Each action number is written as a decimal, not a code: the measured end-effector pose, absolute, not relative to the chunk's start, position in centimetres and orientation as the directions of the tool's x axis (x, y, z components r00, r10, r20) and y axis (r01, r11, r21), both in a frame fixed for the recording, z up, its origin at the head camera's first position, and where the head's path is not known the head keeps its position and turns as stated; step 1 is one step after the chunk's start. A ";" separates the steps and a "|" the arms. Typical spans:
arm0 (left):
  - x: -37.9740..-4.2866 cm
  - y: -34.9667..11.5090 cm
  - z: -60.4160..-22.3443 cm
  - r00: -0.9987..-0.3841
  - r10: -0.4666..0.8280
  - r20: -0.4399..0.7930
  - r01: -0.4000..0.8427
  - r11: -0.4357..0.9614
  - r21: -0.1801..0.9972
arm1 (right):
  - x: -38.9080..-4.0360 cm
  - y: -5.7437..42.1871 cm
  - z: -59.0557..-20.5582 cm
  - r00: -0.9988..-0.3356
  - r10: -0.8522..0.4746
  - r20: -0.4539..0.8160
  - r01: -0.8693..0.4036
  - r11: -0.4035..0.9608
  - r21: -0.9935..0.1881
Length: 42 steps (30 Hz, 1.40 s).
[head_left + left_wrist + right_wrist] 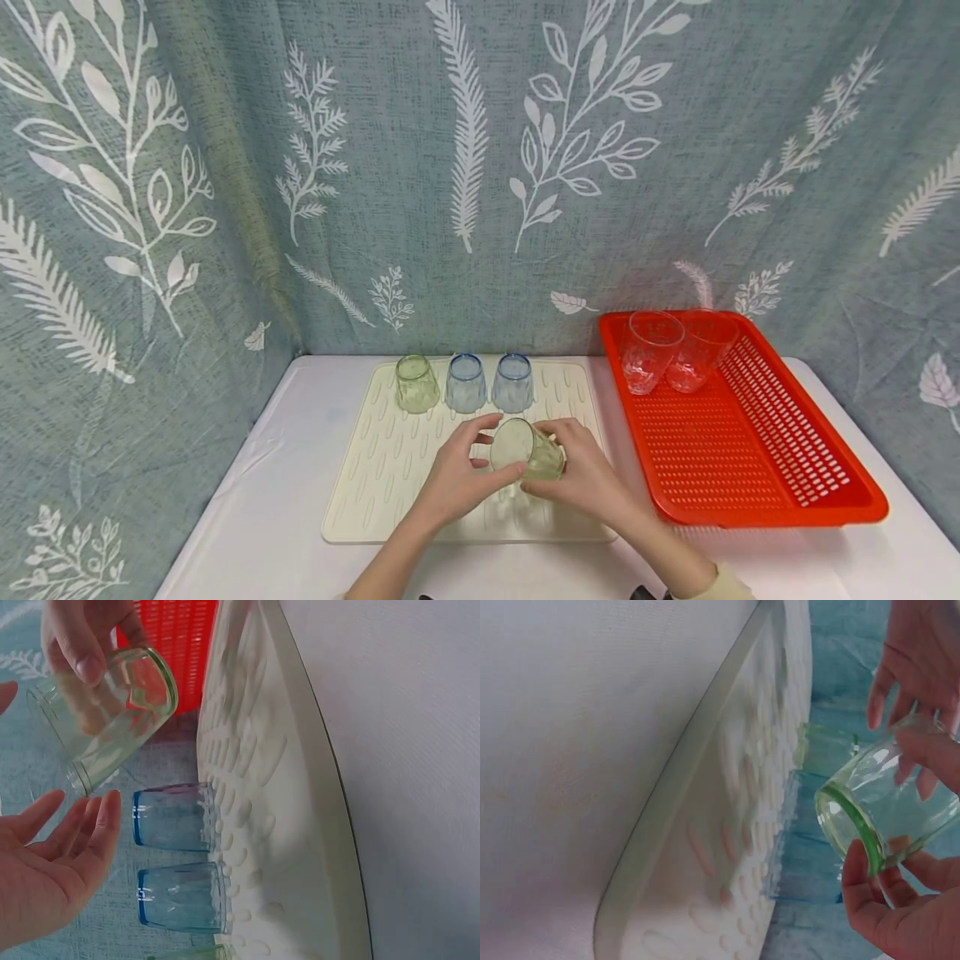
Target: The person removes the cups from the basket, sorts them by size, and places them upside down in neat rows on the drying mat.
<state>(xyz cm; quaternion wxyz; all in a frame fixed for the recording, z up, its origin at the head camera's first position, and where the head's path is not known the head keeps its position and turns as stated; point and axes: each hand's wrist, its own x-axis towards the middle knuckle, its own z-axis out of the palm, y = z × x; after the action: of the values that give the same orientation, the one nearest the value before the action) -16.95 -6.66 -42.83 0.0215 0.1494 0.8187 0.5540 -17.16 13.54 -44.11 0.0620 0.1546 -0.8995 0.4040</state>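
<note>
Above the front of a cream ribbed drying mat, my right hand grips a pale green glass near its thick base. The glass is tilted, its wide mouth turned toward my left hand. That left hand has its fingers spread around the mouth; in the left wrist view its fingertips come close to the glass, and I cannot tell whether they touch. At the back of the mat, another green glass and two blue glasses, the middle one and the right one, stand mouth down in a row.
A red plastic basket with slotted walls stands to the right of the mat. Two clear glasses, one on the left and one on the right, lean at its back. A patterned green curtain hangs behind the white table.
</note>
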 end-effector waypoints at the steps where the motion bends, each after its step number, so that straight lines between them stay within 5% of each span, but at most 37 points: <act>1: -16.9 -6.6 -42.9 -0.953 0.272 0.135 0.228 0.347 0.910 | -17.1 13.5 -44.1 -0.940 -0.236 0.248 -0.342 0.629 -0.698; 14: -16.6 -6.5 -43.7 -0.954 0.249 0.168 0.251 0.354 0.901 | -16.5 13.1 -44.3 -0.898 -0.305 0.319 -0.438 0.697 -0.567; 23: -16.7 -6.8 -43.9 -0.976 0.191 0.107 0.158 0.276 0.948 | -16.4 13.3 -44.2 -0.915 -0.276 0.293 -0.402 0.626 -0.668; 33: -16.6 -7.4 -43.6 -0.978 0.207 -0.011 -0.015 -0.015 1.000 | -16.9 14.0 -43.8 -0.972 -0.217 0.092 -0.150 0.265 -0.952; 42: -16.4 -7.5 -43.5 -0.973 0.224 -0.049 -0.097 -0.208 0.973 | -16.8 13.8 -43.6 -0.943 -0.324 -0.083 0.129 -0.124 -0.984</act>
<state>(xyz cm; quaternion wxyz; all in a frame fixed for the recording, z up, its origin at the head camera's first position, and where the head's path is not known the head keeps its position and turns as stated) -16.44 -7.53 -43.54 0.1034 0.0509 0.6208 0.7755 -16.76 13.80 -43.63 -0.1517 0.0756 -0.6441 0.7459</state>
